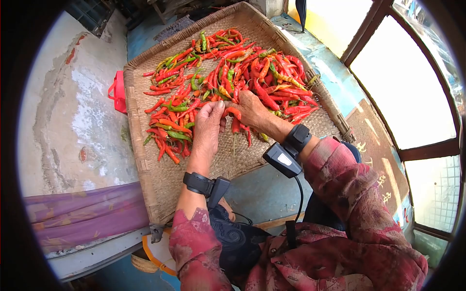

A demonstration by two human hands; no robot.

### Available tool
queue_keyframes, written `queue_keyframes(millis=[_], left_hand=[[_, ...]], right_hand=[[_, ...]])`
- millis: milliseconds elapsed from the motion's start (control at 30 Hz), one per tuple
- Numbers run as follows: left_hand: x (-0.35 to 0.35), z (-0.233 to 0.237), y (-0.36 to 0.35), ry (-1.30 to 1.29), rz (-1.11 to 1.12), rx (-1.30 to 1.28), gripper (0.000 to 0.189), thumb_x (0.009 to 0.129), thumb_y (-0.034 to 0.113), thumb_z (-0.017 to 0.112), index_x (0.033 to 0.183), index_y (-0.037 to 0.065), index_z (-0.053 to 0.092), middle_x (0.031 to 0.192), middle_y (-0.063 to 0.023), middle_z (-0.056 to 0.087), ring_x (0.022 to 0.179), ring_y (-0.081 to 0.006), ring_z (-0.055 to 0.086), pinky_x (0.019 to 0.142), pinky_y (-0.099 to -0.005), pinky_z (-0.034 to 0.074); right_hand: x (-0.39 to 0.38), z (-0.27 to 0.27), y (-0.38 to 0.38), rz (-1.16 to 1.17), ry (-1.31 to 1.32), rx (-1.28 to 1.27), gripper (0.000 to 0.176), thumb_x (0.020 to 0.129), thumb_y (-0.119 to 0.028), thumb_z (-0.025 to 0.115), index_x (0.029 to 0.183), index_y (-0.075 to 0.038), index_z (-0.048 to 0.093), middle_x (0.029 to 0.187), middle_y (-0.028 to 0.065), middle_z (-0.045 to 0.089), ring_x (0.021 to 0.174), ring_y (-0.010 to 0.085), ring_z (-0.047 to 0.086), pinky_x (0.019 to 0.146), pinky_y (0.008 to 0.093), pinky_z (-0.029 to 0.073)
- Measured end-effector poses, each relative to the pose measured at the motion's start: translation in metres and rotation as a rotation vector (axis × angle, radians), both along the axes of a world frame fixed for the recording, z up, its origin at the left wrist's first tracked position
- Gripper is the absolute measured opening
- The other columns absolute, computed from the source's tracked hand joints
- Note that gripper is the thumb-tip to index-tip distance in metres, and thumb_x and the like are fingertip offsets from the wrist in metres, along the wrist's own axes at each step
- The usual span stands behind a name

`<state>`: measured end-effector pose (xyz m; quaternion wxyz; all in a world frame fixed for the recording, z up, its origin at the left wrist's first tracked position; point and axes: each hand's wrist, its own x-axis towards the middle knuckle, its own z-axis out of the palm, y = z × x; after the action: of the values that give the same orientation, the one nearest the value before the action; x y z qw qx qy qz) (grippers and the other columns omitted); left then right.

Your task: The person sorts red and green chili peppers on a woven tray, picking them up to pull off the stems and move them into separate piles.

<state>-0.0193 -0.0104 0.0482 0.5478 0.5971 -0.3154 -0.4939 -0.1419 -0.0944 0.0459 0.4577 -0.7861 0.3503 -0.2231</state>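
My left hand (pixel 208 127) and my right hand (pixel 251 110) meet above the near part of a woven tray (pixel 138 140). Between them is a curved red chili pepper (pixel 233 113), with the fingers of both hands closed at its upper end. My left thumb and forefinger are pinched together there, and the right hand's fingertips are partly hidden behind its knuckles. Loose red chili peppers (pixel 286 92) are heaped beyond my right hand. More red, orange and green peppers (pixel 178 136) lie to the left of my left hand, some of them right beside its fingers.
A worn wall (pixel 73 121) with a purple cloth (pixel 87 216) runs along the left. A pink bag (pixel 117 92) sits between wall and tray. Bright framed windows (pixel 412 82) stand on the right. Both wrists carry black strapped devices (pixel 283 160), with a cable hanging from the right one.
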Motion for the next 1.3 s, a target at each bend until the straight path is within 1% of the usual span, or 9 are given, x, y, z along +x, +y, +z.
queue_keyframes(millis=[67,100,133,200,267,367,567,1133,1300], left_hand=[[0.002,0.004,0.002,0.059,0.165,-0.085,0.022,0.087,0.024,0.060,0.095,0.004,0.056,0.070,0.0037,0.051,0.052,-0.0035,0.042,0.045,-0.0178,0.036],[0.011,0.006,0.004,0.125,0.222,-0.151,0.018,0.086,0.019,0.062,0.095,0.005,0.056,0.071,0.0029,0.052,0.055,-0.0038,0.044,0.046,-0.0173,0.038],[0.021,0.008,0.005,0.156,0.340,-0.206,0.018,0.087,0.019,0.061,0.096,0.004,0.055,0.074,0.0020,0.052,0.056,-0.0042,0.046,0.047,-0.0175,0.039],[0.047,0.009,0.010,0.094,0.534,-0.309,0.021,0.089,0.016,0.056,0.103,0.001,0.052,0.085,-0.0041,0.055,0.068,-0.0091,0.052,0.058,-0.0202,0.046],[0.058,0.011,0.011,-0.124,0.862,-0.140,0.029,0.090,0.020,0.054,0.110,-0.001,0.051,0.096,-0.0095,0.056,0.080,-0.0133,0.054,0.068,-0.0258,0.047],[0.071,-0.001,0.013,-0.665,0.756,-0.163,0.039,0.090,0.024,0.052,0.118,-0.002,0.047,0.108,-0.0132,0.054,0.089,-0.0162,0.053,0.075,-0.0301,0.046],[0.013,0.018,0.013,0.265,0.057,-0.177,0.042,0.090,0.044,0.050,0.101,0.004,0.055,0.089,-0.0046,0.060,0.078,-0.0124,0.055,0.064,-0.0279,0.047],[0.085,0.005,0.021,0.168,0.693,-0.398,0.029,0.088,0.030,0.058,0.101,0.005,0.052,0.086,-0.0040,0.055,0.074,-0.0109,0.051,0.064,-0.0248,0.044],[0.060,0.013,0.021,0.007,0.708,-0.123,0.035,0.087,0.032,0.057,0.105,0.002,0.053,0.081,-0.0024,0.055,0.069,-0.0081,0.051,0.058,-0.0218,0.044]], right_hand=[[0.001,0.004,-0.001,-0.089,0.054,0.073,0.035,0.080,-0.029,0.061,0.080,0.006,0.060,0.070,0.0250,0.060,0.070,0.0346,0.063,0.062,0.0431,0.049],[0.001,-0.011,-0.007,0.038,0.167,-0.537,0.037,0.081,-0.031,0.061,0.079,0.006,0.060,0.067,0.0219,0.060,0.065,0.0335,0.062,0.058,0.0420,0.048],[0.000,-0.010,-0.007,0.036,0.167,-0.537,0.037,0.081,-0.031,0.061,0.079,0.006,0.060,0.067,0.0219,0.060,0.065,0.0335,0.062,0.058,0.0420,0.048],[-0.001,-0.004,-0.005,-0.041,-0.054,0.095,0.031,0.087,-0.027,0.058,0.076,0.002,0.056,0.056,0.0061,0.052,0.047,0.0141,0.049,0.043,0.0325,0.039],[-0.004,0.005,-0.001,-0.004,-0.060,0.130,0.031,0.087,-0.026,0.057,0.076,0.002,0.057,0.056,0.0051,0.052,0.047,0.0132,0.048,0.043,0.0321,0.039],[-0.003,0.009,0.003,0.081,-0.105,0.278,0.030,0.089,-0.026,0.056,0.079,0.002,0.058,0.057,0.0033,0.053,0.047,0.0110,0.048,0.043,0.0305,0.039],[-0.005,0.025,0.016,0.341,-0.267,0.436,0.024,0.089,-0.024,0.055,0.087,-0.001,0.058,0.056,0.0022,0.053,0.045,0.0095,0.049,0.039,0.0258,0.037],[-0.014,0.028,0.009,0.324,-0.048,0.406,0.022,0.088,-0.020,0.057,0.080,0.000,0.054,0.058,0.0030,0.053,0.042,0.0115,0.052,0.039,0.0261,0.038],[-0.007,0.018,0.006,0.184,-0.231,0.486,0.019,0.088,-0.018,0.056,0.084,0.000,0.053,0.058,0.0032,0.053,0.040,0.0112,0.053,0.035,0.0234,0.036]])
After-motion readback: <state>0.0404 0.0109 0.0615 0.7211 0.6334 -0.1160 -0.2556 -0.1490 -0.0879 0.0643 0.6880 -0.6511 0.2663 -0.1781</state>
